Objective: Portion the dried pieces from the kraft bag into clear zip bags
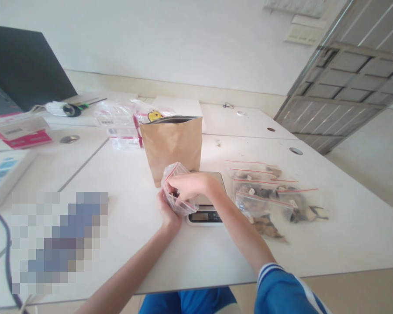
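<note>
A: Head view, what are the hands doing?
B: Both hold a small clear bag (178, 188) above the scale (205, 208). The left hand (166, 208) cups it from below; the right hand (190, 185) pinches its top edge.
A: Around it?
B: A paper bag (172, 146) stands behind; filled bags (271, 194) lie right.

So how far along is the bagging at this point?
Done: several filled zip bags with red seals lie in a pile right of the digital scale. In hand: the left hand cups a small clear zip bag from below while the right hand works at its mouth, above the scale. Left: the brown paper pouch stands open behind the scale; its contents cannot be seen.
</note>
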{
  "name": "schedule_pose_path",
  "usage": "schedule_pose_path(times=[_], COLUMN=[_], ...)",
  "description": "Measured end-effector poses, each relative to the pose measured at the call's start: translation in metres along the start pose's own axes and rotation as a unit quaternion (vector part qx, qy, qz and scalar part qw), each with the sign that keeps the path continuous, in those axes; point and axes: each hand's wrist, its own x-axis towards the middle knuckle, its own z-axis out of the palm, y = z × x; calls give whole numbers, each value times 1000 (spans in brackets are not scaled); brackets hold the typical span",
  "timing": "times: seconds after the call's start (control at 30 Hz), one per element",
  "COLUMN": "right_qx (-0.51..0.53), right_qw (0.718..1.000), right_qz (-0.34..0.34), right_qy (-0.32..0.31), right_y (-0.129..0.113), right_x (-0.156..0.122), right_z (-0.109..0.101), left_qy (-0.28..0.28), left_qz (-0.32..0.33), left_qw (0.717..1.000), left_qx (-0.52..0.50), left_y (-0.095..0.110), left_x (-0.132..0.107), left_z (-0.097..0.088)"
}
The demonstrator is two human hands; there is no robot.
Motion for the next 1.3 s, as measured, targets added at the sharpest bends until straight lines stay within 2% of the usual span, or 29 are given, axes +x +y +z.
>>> schedule_pose_path(times=[0.1,0.3,0.6,0.67,0.93,1.03,1.1,1.17,1.3], right_qx=[5,38,69,91,221,288,358,442,566], right_qw=[1000,998,995,992,952,923,890,837,711], right_qz=[14,-45,-64,-79,-109,-119,-116,-105,-76], right_qy=[-4,-11,17,34,182,225,258,306,411], right_y=[3,9,9,12,26,31,35,41,56], right_x=[0,-2,1,2,1,-2,-4,-5,-10], right_z=[-1,-3,-2,-3,-5,-8,-10,-13,-15], left_qy=[5,-9,10,16,14,7,-8,-30,-49], left_qz=[-8,-8,-25,-32,-41,-42,-45,-48,-50], left_qw=[1000,1000,999,998,999,999,999,998,997], left_qx=[-8,-24,-41,-42,-18,-6,2,16,30], left_y=[1,6,7,8,10,10,11,11,12], left_x=[-2,-5,-4,-4,-5,-5,-6,-7,-9], left_z=[3,11,11,12,14,11,10,10,10])
